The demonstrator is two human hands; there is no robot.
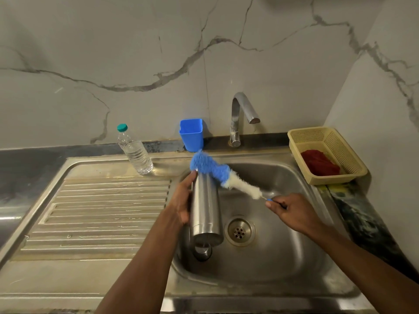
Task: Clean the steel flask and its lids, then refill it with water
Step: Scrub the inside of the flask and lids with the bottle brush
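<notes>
My left hand grips the steel flask over the sink basin, its mouth pointing away from me toward the back wall. My right hand pinches the thin handle of a bottle brush with blue and white bristles. The brush lies across the flask's mouth end, outside the flask, its blue tip up and to the left. A steel lid rests on the basin floor just below the flask's base.
A tap stands behind the basin, no water running. A blue plastic cup and a clear water bottle stand at the back. A yellow basket holds a red cloth. The ribbed drainboard lies left; the drain sits mid-basin.
</notes>
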